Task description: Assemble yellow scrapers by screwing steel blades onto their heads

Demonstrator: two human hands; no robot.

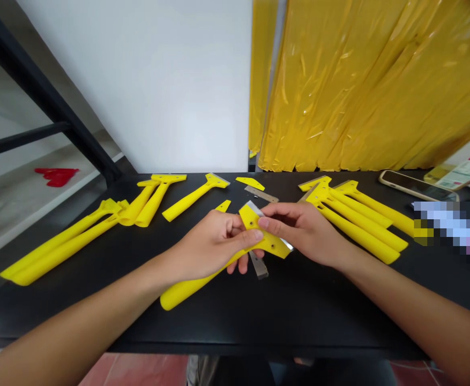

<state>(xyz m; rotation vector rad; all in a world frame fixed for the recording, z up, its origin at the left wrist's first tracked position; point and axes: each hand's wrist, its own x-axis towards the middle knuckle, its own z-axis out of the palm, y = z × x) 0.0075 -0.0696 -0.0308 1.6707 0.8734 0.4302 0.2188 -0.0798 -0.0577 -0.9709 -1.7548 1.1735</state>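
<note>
A yellow scraper (186, 292) is held over the table, its handle slanting down to the left. My left hand (210, 244) is closed around the neck, thumb pressed on the head. My right hand (309, 228) pinches the upper edge of the head, where a shiny blade edge shows at both corners; the fingers hide the middle. Two screw holes are visible in the head. Below the hands lies a loose metal blade (258, 265), partly covered by fingers. Beyond them are another loose blade (261, 193), a yellow cover plate (251, 183) and a second yellow piece (223, 205).
Several yellow scrapers (69, 246) overlap on the left of the black table (226, 327); one scraper (190, 199) lies alone. More scrapers (359, 230) are piled right. A phone (423, 186) rests at the back right. A red object (58, 175) sits on the left shelf.
</note>
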